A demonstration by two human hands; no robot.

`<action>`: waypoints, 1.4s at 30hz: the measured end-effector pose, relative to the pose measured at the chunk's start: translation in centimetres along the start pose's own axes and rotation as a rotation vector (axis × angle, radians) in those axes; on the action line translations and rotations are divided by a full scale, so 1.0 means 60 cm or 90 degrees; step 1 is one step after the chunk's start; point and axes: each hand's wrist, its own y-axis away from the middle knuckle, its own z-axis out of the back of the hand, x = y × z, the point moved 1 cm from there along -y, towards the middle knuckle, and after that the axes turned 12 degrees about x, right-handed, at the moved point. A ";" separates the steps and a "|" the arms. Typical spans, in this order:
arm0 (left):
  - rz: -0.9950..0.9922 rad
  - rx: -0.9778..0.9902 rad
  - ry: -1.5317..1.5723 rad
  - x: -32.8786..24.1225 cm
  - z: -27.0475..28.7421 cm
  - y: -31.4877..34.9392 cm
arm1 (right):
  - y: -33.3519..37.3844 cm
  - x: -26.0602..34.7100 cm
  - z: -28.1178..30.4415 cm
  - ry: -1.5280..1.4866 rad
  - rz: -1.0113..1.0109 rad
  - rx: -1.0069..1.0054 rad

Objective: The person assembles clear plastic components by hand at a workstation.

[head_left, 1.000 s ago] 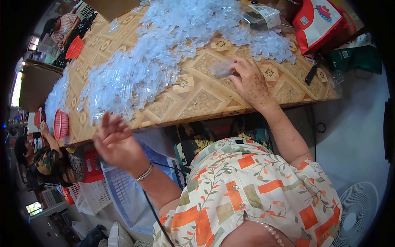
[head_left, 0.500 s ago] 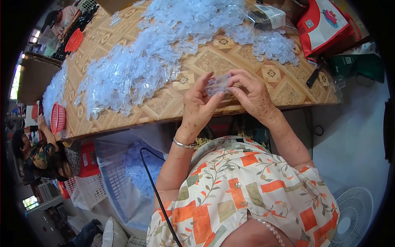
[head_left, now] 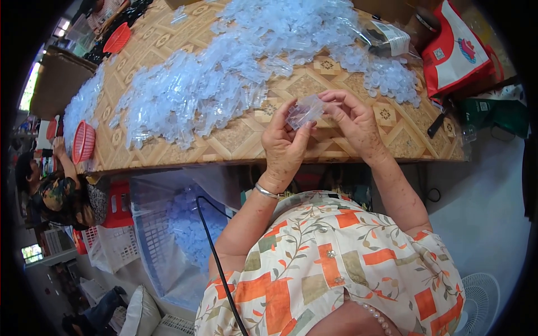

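Note:
A small clear plastic piece (head_left: 305,111), boxy with straight ridges, is held just above the near edge of the table. Its left side sits between the thumb and fingers of my left hand (head_left: 284,137), which is closed on it. At its upper right edge, the bent fingers and thumb of my right hand (head_left: 356,126) pinch together against the piece. Whether a smaller part is between those right fingertips, I cannot make out. Beyond my hands spreads a large heap of clear plastic pieces (head_left: 196,95), with a smaller pile of round clear caps (head_left: 392,81) to its right.
The patterned table (head_left: 235,143) carries a black-handled tool (head_left: 436,124), a red and white bag (head_left: 457,53) and a plastic packet (head_left: 389,39). Red baskets (head_left: 83,141) stand along its left side. Below is a lined blue crate (head_left: 154,235) of clear parts. Two other people sit at left.
The clear piece has been turned so a broad flat face shows. My right fingers have shifted from over it to its upper right edge. The whole view has shifted slightly.

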 end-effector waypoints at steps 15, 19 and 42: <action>-0.048 -0.096 0.070 0.015 0.006 0.009 | -0.182 -0.023 -0.031 0.432 0.102 0.129; -0.059 -0.093 0.052 0.018 0.003 0.012 | -0.211 -0.061 -0.049 0.646 0.244 0.139; -0.016 -0.079 0.018 0.019 0.006 0.001 | 0.074 0.022 0.052 0.459 0.125 -0.038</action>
